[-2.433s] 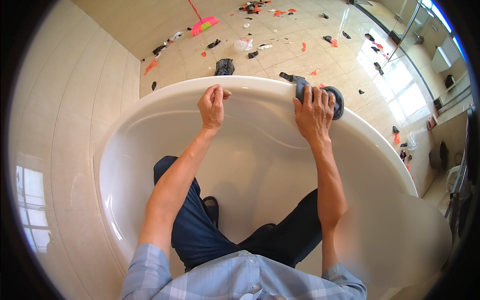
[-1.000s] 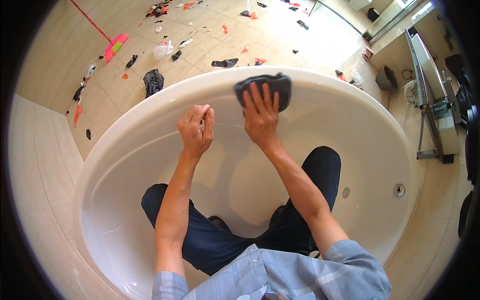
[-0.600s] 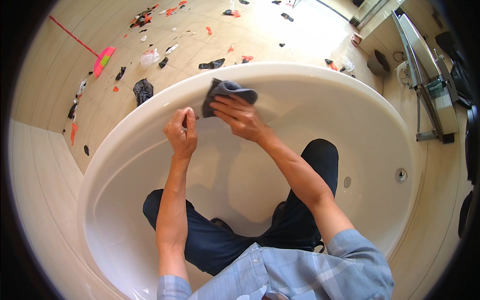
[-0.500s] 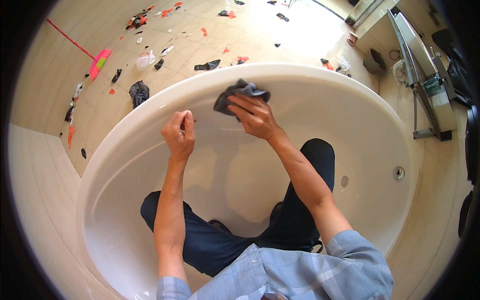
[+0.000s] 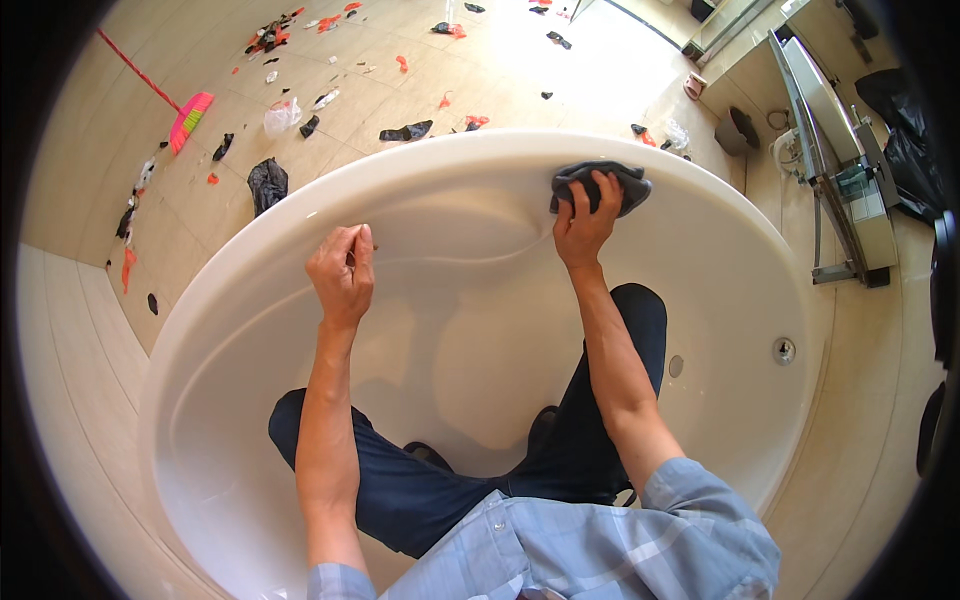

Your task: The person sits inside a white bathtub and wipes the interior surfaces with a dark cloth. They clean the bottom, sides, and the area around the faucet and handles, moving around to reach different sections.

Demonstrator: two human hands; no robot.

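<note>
I am sitting inside a white oval bathtub [image 5: 560,145]. With spread fingers, my right hand [image 5: 585,222] presses a bunched dark grey cloth [image 5: 628,190] against the tub's far inner wall, just below the rim. My left hand [image 5: 343,275] hangs over the tub's far left part, apart from the wall. Its fingers are curled in with the thumb against them; a tiny dark bit shows beside the thumb, and whatever lies inside is hidden.
Beyond the rim, scraps of black, orange and white plastic litter the tiled floor, with a black bag [image 5: 267,185] close to the tub. A pink broom [image 5: 190,122] leans at the left. A glass-and-metal frame [image 5: 825,160] and dark bin [image 5: 738,132] stand right. Drain fitting [image 5: 784,351] is inside right.
My right hand has slid the cloth to the right along the far wall, and the cloth now lies flatter. My left hand stays closed in nearly the same place.
</note>
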